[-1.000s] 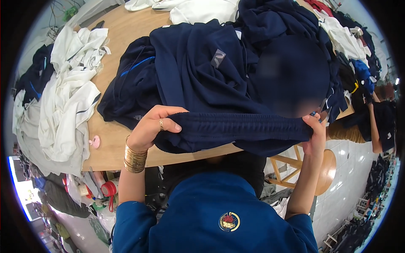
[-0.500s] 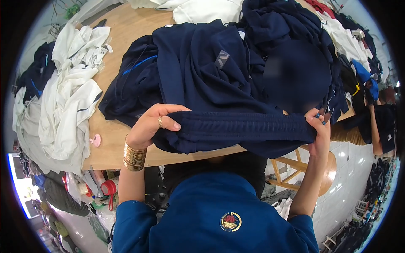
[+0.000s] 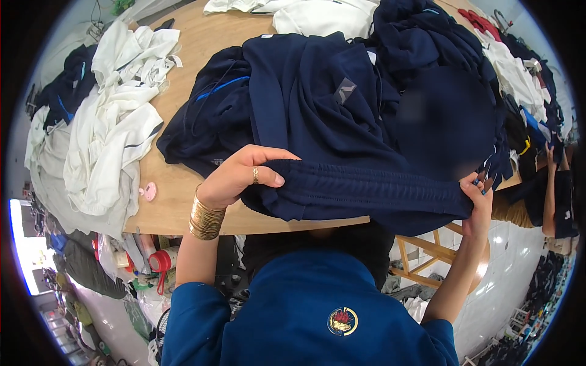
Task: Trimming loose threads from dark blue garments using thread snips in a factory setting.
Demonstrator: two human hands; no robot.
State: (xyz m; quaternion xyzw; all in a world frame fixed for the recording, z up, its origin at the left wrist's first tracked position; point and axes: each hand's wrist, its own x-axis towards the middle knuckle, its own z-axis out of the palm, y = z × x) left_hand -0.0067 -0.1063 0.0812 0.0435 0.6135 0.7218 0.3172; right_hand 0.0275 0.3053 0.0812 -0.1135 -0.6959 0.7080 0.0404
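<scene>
Between left hand [image 3: 239, 174] and right hand [image 3: 478, 204] gripping it, a waistband [image 3: 372, 188] slants down rightward.

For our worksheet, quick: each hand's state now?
Left hand: closed, holding the waistband.
Right hand: closed, holding the waistband's other end, plus an unclear blue item.

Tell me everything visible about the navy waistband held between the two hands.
The waistband is dark navy and looks like gathered elastic fabric, ribbed, with stitching running lengthwise. It spans, fairly straight, from the left hand, pinching one end, to the right hand, gripping the other, sloping slightly down rightward. It is near the wooden table's front edge.
</scene>
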